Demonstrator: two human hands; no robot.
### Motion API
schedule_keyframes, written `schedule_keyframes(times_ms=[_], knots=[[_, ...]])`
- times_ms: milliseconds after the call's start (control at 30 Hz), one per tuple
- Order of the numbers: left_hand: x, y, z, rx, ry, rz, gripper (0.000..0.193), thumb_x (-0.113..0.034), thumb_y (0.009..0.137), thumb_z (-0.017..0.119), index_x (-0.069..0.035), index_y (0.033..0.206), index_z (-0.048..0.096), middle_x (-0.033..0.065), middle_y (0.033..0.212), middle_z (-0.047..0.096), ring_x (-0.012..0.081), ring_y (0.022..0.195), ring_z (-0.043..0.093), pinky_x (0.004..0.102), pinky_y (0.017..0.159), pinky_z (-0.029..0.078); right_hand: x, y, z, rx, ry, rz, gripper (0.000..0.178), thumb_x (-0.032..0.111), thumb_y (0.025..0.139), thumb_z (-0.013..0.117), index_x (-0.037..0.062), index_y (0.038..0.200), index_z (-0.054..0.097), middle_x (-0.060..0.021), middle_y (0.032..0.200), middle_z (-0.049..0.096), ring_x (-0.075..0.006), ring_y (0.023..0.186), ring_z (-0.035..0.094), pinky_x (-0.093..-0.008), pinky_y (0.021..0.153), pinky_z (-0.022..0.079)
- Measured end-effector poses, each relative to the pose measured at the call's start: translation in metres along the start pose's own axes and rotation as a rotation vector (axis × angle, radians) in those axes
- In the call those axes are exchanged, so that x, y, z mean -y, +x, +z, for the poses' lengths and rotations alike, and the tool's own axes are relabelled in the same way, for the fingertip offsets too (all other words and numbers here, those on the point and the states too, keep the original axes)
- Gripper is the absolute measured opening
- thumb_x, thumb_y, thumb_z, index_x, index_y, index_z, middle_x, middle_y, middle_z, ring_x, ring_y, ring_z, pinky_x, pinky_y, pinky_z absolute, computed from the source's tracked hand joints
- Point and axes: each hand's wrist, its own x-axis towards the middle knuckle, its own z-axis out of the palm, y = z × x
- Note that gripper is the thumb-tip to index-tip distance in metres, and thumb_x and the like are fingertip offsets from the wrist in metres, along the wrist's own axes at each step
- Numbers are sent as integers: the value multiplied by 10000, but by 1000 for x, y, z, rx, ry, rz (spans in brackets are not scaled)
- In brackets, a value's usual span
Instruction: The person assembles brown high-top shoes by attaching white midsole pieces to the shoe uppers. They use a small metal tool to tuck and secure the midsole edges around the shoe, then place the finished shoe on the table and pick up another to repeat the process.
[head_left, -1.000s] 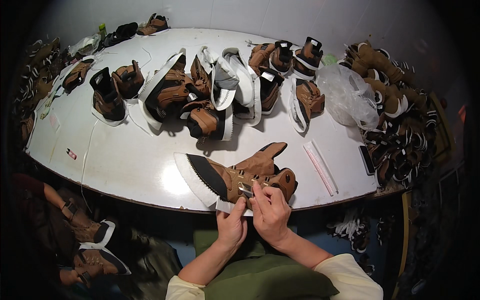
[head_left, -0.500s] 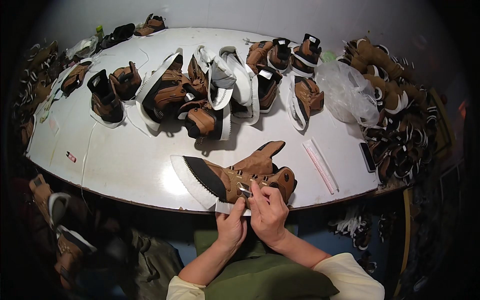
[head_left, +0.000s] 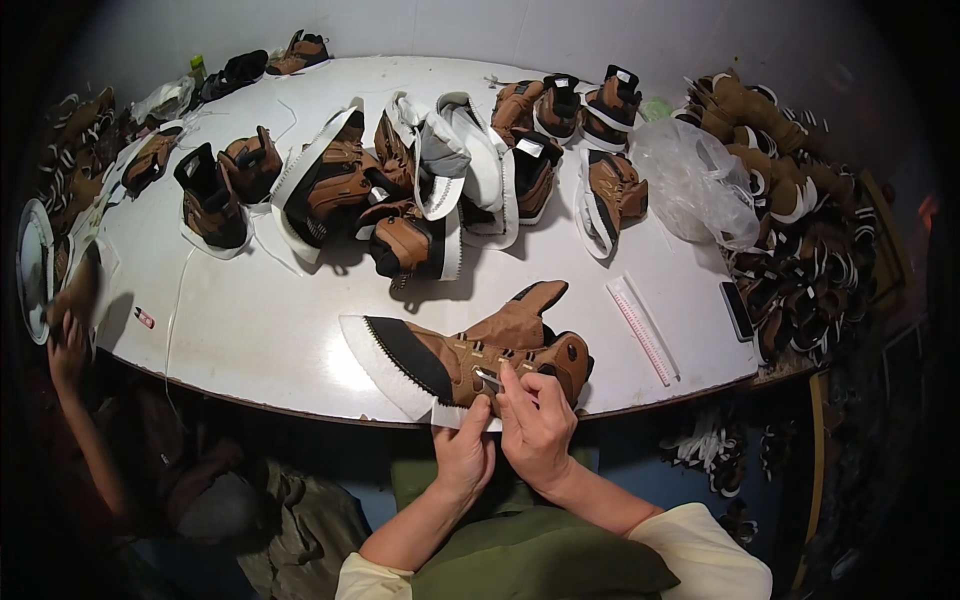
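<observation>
A brown and black shoe upper [head_left: 425, 362] lies on its side along the near edge of the table, its white lining [head_left: 375, 368] spreading out past the black toe part. My left hand [head_left: 465, 450] pinches its lower edge, thumb on top, by a white flap. Closed fingers of my right hand [head_left: 538, 420] hold a small shiny metal tool [head_left: 488, 380] against the laced middle of the upper. Most of that tool is hidden, so its kind cannot be made out.
Several brown shoe uppers [head_left: 405, 240] stand across the table. Right of my work lie a white ruler [head_left: 642, 328], a dark phone [head_left: 736, 312] and a clear plastic bag [head_left: 695, 185]. Shoe piles flank the table. Another person's hand [head_left: 68, 350] is at the left edge.
Another person's arm and hand have come in at the left, by a brown shoe part at the table's edge. My hands and the upper stay almost in place.
</observation>
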Motion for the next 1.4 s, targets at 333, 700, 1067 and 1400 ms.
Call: schedule_keyframes(times_ms=[333, 700, 1067, 1400], knots=[[10, 7, -43, 192, -118, -66, 322, -34, 911, 569, 0, 1224, 500, 88, 1068, 620, 190, 947, 618, 343, 834, 520, -6, -22, -7, 17, 237, -258, 330, 48, 696, 733, 27, 1023, 691, -55, 820, 529, -192, 614, 538, -289, 517, 428], [-15, 3, 1, -56, -50, -9, 416, 17, 884, 584, -3, 1281, 460, 94, 1230, 555, 200, 1117, 550, 372, 990, 445, -34, 5, -50, -161, 542, 289, 310, 231, 968, 495, -64, 1044, 556, -98, 905, 479, -150, 780, 465, -255, 693, 408], [-14, 3, -18, 66, -60, -85, 493, 4, 874, 560, -28, 1342, 408, 104, 1284, 535, 247, 1164, 534, 426, 1015, 419, -77, 31, -65, 253, 590, 490, 150, 54, 780, 714, -32, 769, 592, -37, 745, 558, -78, 637, 449, -223, 553, 370], [-43, 5, 1, 68, 307, 84, 368, -17, 836, 645, 52, 1181, 537, 117, 1113, 623, 178, 996, 603, 322, 898, 470, -52, 31, -60, 433, 547, 482, 329, 74, 799, 720, -13, 621, 458, 2, 533, 369, -52, 549, 318, -240, 468, 309]])
